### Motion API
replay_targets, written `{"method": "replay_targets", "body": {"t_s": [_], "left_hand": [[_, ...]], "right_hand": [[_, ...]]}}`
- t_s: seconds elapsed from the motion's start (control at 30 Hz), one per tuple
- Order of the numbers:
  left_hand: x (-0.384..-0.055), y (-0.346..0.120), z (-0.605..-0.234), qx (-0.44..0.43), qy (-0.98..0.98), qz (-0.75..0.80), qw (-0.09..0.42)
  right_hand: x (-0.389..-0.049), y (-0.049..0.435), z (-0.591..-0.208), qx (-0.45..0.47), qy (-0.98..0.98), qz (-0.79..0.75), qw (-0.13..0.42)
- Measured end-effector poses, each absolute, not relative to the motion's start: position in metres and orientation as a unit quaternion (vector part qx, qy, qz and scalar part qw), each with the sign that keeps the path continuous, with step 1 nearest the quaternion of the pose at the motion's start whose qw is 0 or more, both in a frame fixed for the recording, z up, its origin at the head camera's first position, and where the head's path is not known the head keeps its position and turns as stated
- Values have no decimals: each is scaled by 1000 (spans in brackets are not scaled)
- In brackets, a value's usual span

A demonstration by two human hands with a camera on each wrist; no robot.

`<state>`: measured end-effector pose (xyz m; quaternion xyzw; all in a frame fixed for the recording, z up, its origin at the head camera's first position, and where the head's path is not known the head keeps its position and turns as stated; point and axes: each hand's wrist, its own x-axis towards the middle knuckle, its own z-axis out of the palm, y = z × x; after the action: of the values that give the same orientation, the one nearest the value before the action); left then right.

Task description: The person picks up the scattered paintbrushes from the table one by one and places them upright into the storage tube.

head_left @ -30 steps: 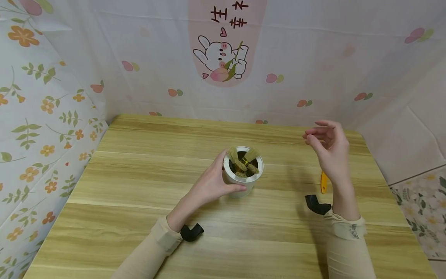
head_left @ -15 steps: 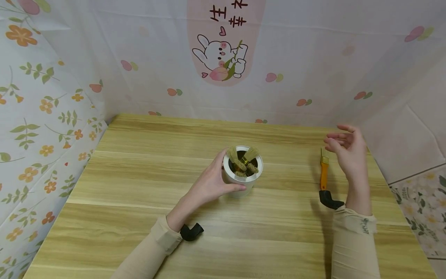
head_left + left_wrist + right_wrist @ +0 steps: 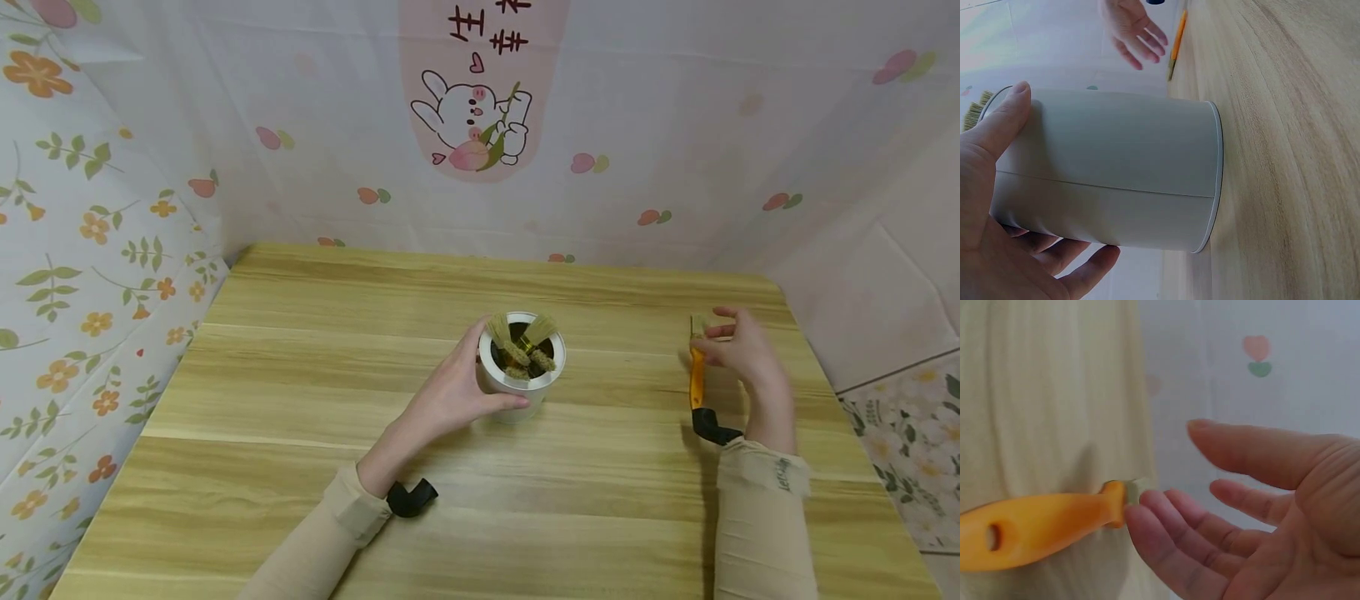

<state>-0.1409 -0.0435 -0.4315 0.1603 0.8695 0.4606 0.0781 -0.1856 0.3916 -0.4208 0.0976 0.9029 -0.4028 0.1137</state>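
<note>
My left hand point(image 3: 446, 392) grips a white cylindrical cup point(image 3: 1122, 150) around its side, thumb on one side and fingers on the other. It stands upright on the table, its base on the wood. Several brushes point(image 3: 537, 331) stick out of it with pale bristles upward. To the right lies a paintbrush point(image 3: 697, 379) with an orange handle and a hole at its end. Over its metal band and bristles hovers my right hand point(image 3: 746, 354). In the right wrist view the thumb stands apart from the fingers, and the fingertips partly hide the band of the brush point(image 3: 1041, 525).
Both hands work over a wood-grain table point(image 3: 300, 375). A white printed cloth point(image 3: 637, 100) hangs behind it, and a floral cloth point(image 3: 97, 275) lines the left side. A black angled piece point(image 3: 412, 498) sits at each wrist.
My right hand has moved right, then down to the orange-handled brush, which it had partly hidden earlier. The left hand and the cup have stayed in place.
</note>
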Motion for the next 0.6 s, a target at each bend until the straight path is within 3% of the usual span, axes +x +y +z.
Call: {"method": "replay_targets", "body": {"t_s": [0.6], "left_hand": [[-141, -44, -432, 160, 869, 462, 78]], "right_hand": [[-189, 391, -437, 130, 924, -328, 147]]}}
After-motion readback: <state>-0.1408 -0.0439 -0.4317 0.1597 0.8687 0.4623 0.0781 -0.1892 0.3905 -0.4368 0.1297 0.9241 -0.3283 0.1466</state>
